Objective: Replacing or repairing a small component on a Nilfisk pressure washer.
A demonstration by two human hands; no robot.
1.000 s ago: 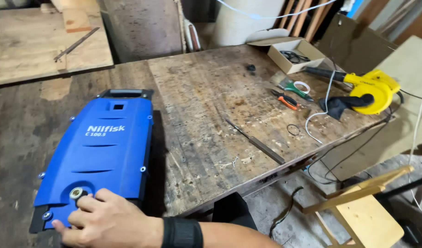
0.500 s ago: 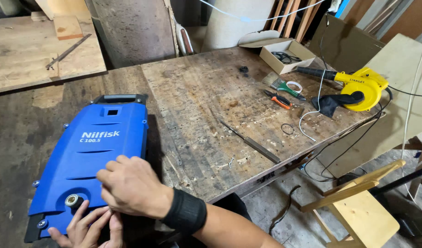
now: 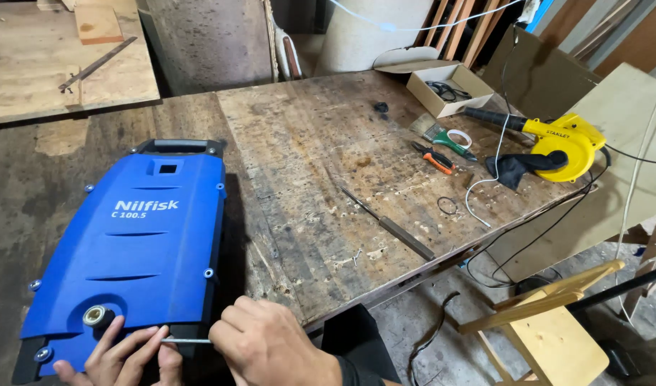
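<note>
Now both hands are working at the blue plastic machine housing (image 3: 138, 250)'s near edge: right hand (image 3: 271, 347) gripping a thin metal rod (image 3: 187, 341), left hand (image 3: 124, 355) pinching its tip.

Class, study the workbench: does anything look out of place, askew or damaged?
The long metal file lies askew across the scarred wooden bench, its tip near the front edge. The yellow blower sits close to the right edge, its cords hanging off.

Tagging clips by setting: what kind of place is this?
Likely a home or small repair workshop: a scarred wooden workbench, a yellow electric blower, orange-handled pliers and a long metal file, plus a blue plastic machine housing lying flat.
</note>
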